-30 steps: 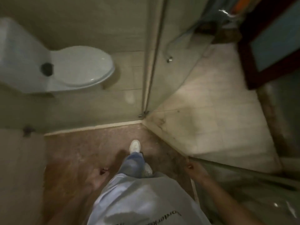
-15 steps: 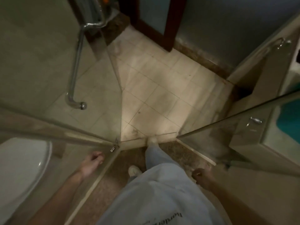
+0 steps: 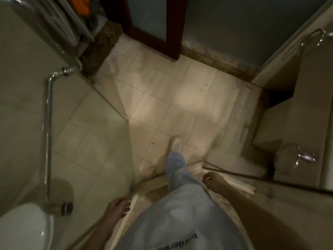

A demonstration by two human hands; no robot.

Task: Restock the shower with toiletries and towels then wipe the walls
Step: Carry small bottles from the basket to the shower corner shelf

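Observation:
I look down at the shower threshold (image 3: 149, 181) from inside the stall. My left hand (image 3: 118, 206) hangs with loosely curled fingers beside the lower edge of the glass shower door (image 3: 100, 141) and holds nothing. My right hand (image 3: 214, 181) hangs loosely curled near the right glass panel (image 3: 252, 179), also with nothing in it. One white shoe (image 3: 175, 144) is set on the beige tiled bathroom floor (image 3: 180, 98) beyond the threshold. No toiletries or towels are in my hands.
A chrome door handle (image 3: 47, 134) runs down the glass door at left, with a white toilet (image 3: 23, 230) behind it. A dark wooden door frame (image 3: 173, 42) stands ahead. A beige cabinet (image 3: 297, 109) with metal fittings is at right. Orange items (image 3: 80, 5) sit top left.
My view has swung from the toilet side toward the bathroom doorway. One foot has stepped over the threshold onto the tiles. Both hands stay low and hold nothing.

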